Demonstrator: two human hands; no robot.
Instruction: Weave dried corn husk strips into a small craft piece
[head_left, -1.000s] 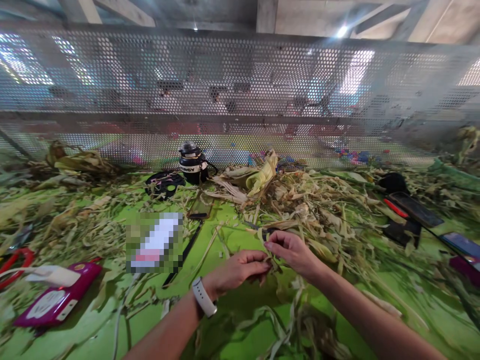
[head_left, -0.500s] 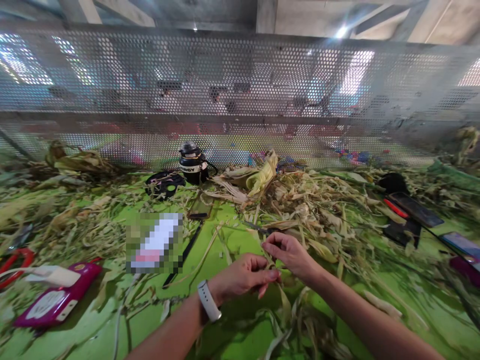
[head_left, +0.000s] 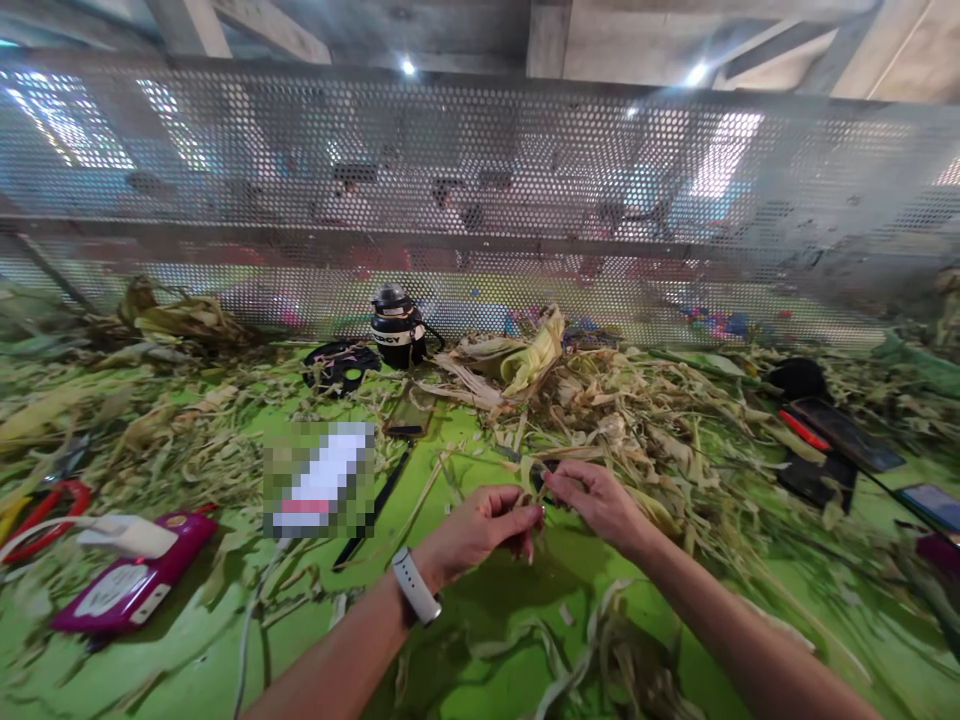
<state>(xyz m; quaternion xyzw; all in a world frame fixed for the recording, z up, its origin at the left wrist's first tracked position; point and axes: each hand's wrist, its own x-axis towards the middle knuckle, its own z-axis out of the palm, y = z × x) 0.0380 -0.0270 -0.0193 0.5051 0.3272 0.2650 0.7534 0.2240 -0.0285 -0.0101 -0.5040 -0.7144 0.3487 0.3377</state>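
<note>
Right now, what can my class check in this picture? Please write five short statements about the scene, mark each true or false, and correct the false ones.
1. The white watch band is on the same arm as the right hand. False: it is on the same arm as the left hand.
2. The black bottle stands upright. True.
3. The tabletop is blue. False: it is green.
4. The red-handled scissors lie near the picture's left edge. True.
5. The two hands are far apart. False: they are close together, fingers at a small dry strip.
</note>
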